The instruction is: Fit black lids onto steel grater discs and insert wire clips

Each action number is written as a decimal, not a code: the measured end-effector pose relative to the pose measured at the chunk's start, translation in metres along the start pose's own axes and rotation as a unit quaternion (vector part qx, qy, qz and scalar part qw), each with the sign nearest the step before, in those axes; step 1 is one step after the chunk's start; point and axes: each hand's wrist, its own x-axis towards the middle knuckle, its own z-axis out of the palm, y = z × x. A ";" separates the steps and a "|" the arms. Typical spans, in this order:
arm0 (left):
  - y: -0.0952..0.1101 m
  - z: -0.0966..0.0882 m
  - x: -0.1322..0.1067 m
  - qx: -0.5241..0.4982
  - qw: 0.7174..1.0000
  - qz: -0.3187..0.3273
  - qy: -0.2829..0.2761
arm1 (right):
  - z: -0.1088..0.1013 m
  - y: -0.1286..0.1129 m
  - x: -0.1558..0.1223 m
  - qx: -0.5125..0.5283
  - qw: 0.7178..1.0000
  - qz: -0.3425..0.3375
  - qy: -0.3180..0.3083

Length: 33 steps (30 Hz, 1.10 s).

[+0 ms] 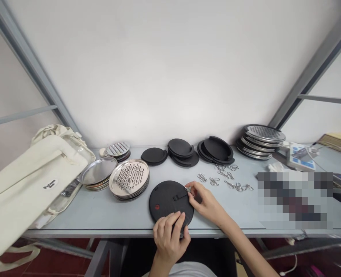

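A round black disc [167, 199] with a small red mark lies flat near the table's front edge. My left hand [170, 236] presses on the disc's near rim, fingers curled over it. My right hand [206, 202] pinches a small metal wire clip [188, 189] at the disc's right edge, beside a black tab on the disc. Several loose wire clips [225, 177] lie scattered just right of the disc.
Stacks of perforated metal plates [129, 179], plain metal plates [98, 172] and black discs [184, 152] line the back. More metal plates [261, 139] are stacked at far right. A cream bag [34, 181] fills the left. A blurred patch covers the right.
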 end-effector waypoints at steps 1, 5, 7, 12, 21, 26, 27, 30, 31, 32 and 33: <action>0.000 0.000 0.000 0.000 1.000 0.000 0.000 | 0.000 0.001 0.000 0.012 1.000 0.007 -0.003; 0.000 0.000 0.001 -0.001 1.000 0.001 0.002 | -0.001 0.002 0.001 0.062 0.998 0.025 -0.020; 0.000 0.000 0.000 -0.002 1.000 0.002 0.003 | -0.001 0.003 0.001 0.079 0.996 0.031 -0.028; 0.000 0.000 -0.002 -0.002 1.000 -0.002 0.005 | -0.002 0.003 0.000 0.095 0.994 0.041 -0.039; -0.001 0.001 0.001 0.001 1.000 -0.002 0.005 | 0.001 0.006 0.000 0.092 0.994 0.035 -0.047; 0.000 0.000 0.001 -0.001 1.000 0.000 0.001 | 0.001 0.004 -0.001 0.084 0.995 0.035 -0.048; 0.000 0.000 0.001 0.000 1.000 0.001 0.000 | 0.001 0.004 -0.001 0.081 0.995 0.037 -0.048; 0.000 0.000 0.001 0.002 1.000 0.001 0.001 | 0.000 0.001 -0.001 0.069 0.996 0.040 -0.049; 0.000 0.000 0.001 0.003 1.000 0.001 0.002 | 0.000 0.000 -0.001 0.065 0.996 0.039 -0.048; 0.000 0.000 0.000 0.003 1.000 0.001 0.002 | 0.000 0.000 -0.001 0.062 0.996 0.037 -0.047; 0.000 0.000 0.000 0.002 1.000 0.002 0.003 | 0.000 -0.001 -0.001 0.059 0.997 0.036 -0.046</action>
